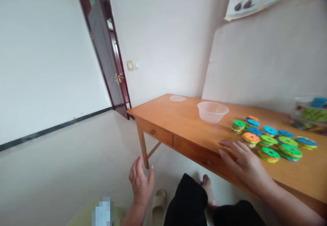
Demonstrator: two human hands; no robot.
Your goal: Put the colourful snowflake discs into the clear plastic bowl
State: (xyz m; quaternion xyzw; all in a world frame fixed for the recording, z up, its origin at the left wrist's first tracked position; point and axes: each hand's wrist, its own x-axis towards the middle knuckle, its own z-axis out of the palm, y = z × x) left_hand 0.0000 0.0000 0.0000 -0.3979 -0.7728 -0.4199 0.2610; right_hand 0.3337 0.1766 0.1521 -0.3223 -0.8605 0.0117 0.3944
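My left hand (pixel 140 179) hangs in the air in front of the table, fingers apart and thumb out, holding nothing. Over the table's front edge is my right hand (pixel 241 159), its fingers stretched out with nothing in them, just left of several stacks of coloured notched discs. Closest to it is a stack topped by an orange disc (pixel 251 138). A stack with a green top (pixel 268 154) stands beside my right wrist. Farther back is another green-topped stack (pixel 239 126). Blue-topped stacks, one with its top disc (pixel 270 130) in plain view, stand among them.
The wooden table (pixel 163 117) bears a translucent plastic bowl (pixel 212 113) and a flat round lid (pixel 177 98). A clear container (pixel 311 112) with coloured pieces stands at the far right. Below are my legs (pixel 187 200) and a slipper (pixel 159 204). A door (pixel 102 52) stands ajar.
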